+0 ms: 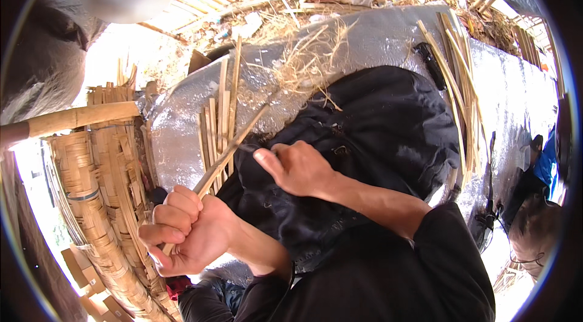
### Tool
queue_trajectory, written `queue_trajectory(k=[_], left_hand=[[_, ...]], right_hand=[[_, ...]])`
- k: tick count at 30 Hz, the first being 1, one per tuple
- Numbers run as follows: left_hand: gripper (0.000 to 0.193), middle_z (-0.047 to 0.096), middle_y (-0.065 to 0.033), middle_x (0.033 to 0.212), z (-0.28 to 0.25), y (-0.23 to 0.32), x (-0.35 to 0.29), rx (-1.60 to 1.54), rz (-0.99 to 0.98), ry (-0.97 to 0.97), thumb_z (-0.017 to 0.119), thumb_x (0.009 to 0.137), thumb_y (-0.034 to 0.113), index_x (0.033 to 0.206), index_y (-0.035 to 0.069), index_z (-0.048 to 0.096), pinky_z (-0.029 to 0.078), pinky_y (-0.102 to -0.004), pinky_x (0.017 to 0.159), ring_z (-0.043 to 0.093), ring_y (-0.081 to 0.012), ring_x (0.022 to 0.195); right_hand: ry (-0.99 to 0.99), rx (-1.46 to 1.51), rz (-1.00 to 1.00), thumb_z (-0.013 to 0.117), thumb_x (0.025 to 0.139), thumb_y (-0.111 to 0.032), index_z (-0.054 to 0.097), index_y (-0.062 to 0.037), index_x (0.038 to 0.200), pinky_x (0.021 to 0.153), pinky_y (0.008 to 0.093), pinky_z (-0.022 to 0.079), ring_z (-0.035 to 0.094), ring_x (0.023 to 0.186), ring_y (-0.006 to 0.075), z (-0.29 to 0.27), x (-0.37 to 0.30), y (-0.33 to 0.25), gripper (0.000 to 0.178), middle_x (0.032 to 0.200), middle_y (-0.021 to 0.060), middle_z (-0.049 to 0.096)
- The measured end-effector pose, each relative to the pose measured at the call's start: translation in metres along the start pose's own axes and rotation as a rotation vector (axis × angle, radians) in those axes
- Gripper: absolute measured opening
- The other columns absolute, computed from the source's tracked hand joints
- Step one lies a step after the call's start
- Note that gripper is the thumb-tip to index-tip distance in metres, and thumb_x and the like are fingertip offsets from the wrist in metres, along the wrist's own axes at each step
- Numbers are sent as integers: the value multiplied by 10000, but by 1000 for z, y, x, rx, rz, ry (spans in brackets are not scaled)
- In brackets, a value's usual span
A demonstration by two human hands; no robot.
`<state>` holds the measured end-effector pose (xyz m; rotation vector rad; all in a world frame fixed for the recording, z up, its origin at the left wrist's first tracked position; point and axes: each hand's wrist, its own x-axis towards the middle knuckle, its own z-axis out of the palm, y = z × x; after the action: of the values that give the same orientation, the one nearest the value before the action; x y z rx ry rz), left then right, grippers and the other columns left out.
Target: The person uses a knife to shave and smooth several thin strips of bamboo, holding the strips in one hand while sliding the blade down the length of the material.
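My left hand (197, 231) is closed in a fist around a bamboo strip (234, 145), which slants up and away to the right. My right hand (297, 167) is curled beside the strip's middle, its thumb stretched toward the strip. A short dark blade (248, 148) shows between that hand and the strip, seemingly a knife; its handle is hidden in the fingers. Black cloth (376, 122) covers my lap beneath both hands. Left of it, several pale bamboo strips (212, 125) lie side by side on a grey sheet (176, 122).
Fibrous shavings (310, 61) are heaped on the sheet's far side. More long strips (458, 79) lie at the right beside a black object (430, 64). Woven bamboo (100, 213) and a thick pole (85, 118) stand at the left. Another person (534, 228) is at the right edge.
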<state>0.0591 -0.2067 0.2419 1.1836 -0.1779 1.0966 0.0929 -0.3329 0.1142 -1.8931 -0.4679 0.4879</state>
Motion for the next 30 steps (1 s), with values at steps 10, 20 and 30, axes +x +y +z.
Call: queue_trajectory(k=[10,20,30], left_hand=[[369,229,11,536,-22,9,1,-10,-24,-54,398,975,374,701,130,356,184,-306,490,156,-104,474],[372,214,16,527,-42,17,17,-2,-44,68,418,954,377,682,136,338,204,-309,499,164,-107,466],[375,214,21,525,-67,22,11,8,-33,37,411,954,372,664,147,334,220,-309,495,174,-108,469]], right_hand=[[-92,72,30,517,1017,-458,662,13,777,611,521,500,632,676,474,11,-12,-8,549,681,274,621],[-181,-16,-8,473,1026,-497,645,3,748,655,558,507,629,698,491,15,4,-42,597,705,282,626],[-195,-91,172,371,1026,-576,710,53,794,815,565,539,668,843,515,19,-5,25,751,817,331,669]])
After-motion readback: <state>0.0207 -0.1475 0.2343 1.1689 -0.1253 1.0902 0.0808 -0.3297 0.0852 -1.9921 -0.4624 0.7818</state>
